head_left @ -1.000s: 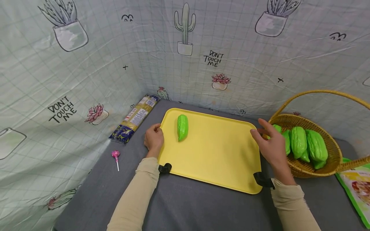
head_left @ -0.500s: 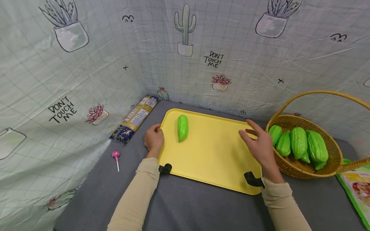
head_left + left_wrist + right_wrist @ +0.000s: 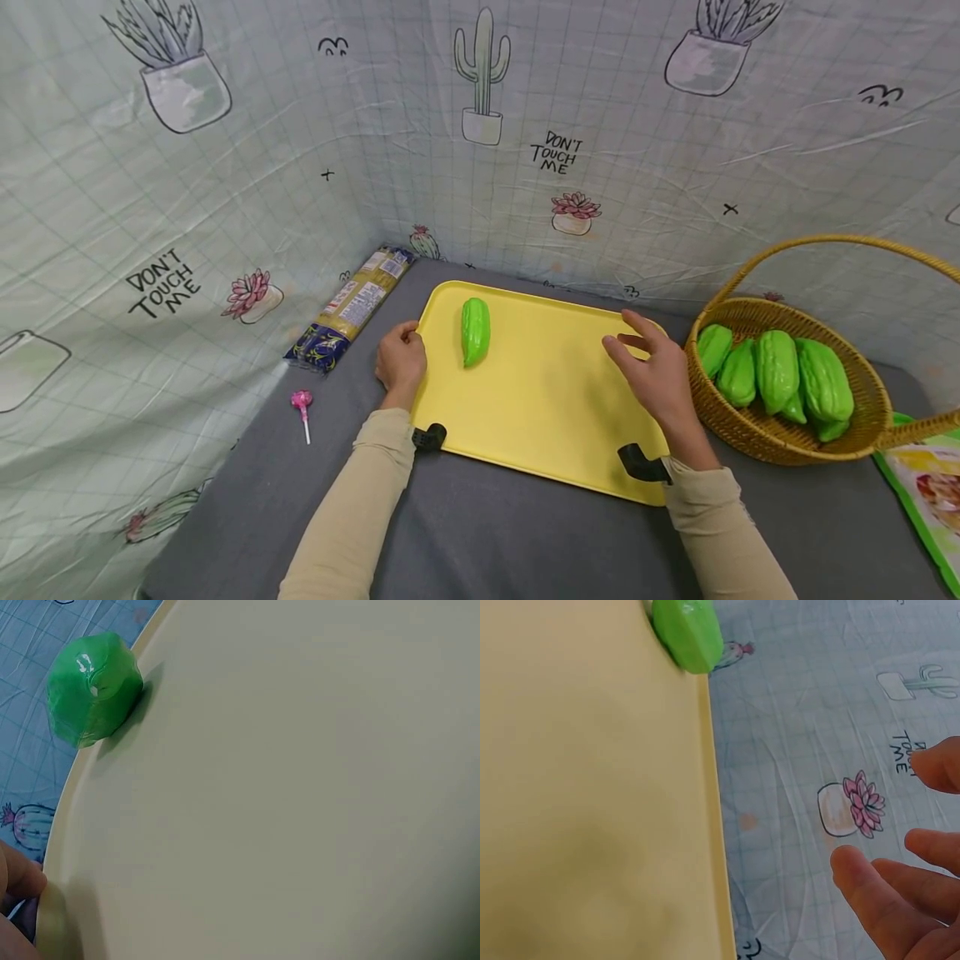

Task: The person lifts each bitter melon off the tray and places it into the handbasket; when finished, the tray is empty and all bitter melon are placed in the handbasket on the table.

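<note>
My left hand (image 3: pixel 401 360) grips the left rim of a yellow tray (image 3: pixel 540 400), its thumb and a finger (image 3: pixel 22 877) meeting at the edge in the left wrist view. On the tray's far left part lies a glossy green ridged, pod-shaped vegetable or fruit (image 3: pixel 475 332), tapering toward me; its exact kind is unclear. Over the tray's right part hovers my right hand (image 3: pixel 654 375), fingers spread apart and holding nothing. The right wrist view has the green piece (image 3: pixel 688 634) at the top and my spread fingers (image 3: pixel 870 896) at the right.
A wicker basket (image 3: pixel 885 400) with a tall handle holds several similar green pieces (image 3: pixel 777 371) to the right. Beyond it lies a green-edged packet (image 3: pixel 926 492). A pasta packet (image 3: pixel 352 304) and a pink lollipop (image 3: pixel 302 404) lie left of the tray. Patterned cloth rises behind.
My right hand has moved left from beside the basket to over the tray's right part. The left hand, tray and green piece have stayed put.
</note>
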Tool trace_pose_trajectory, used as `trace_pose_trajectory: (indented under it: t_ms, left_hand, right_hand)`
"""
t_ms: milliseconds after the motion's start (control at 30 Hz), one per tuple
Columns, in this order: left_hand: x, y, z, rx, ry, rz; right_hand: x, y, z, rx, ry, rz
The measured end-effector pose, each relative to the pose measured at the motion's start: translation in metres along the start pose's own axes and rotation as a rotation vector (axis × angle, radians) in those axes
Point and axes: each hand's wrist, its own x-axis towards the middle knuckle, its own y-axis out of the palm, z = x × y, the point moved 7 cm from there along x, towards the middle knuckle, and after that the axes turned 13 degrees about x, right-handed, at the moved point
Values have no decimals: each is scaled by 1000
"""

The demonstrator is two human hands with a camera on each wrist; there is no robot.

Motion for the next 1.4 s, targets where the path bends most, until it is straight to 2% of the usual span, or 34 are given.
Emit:
trace_pose_trajectory:
  t_ms: [633, 1400]
  left_hand:
    - [0, -2, -2, -8, 3, 12]
    - [1, 0, 0, -6, -15, -17]
  right_hand:
    - [5, 36, -1, 79, 30, 44]
    - [7, 78, -13, 108, 62, 143]
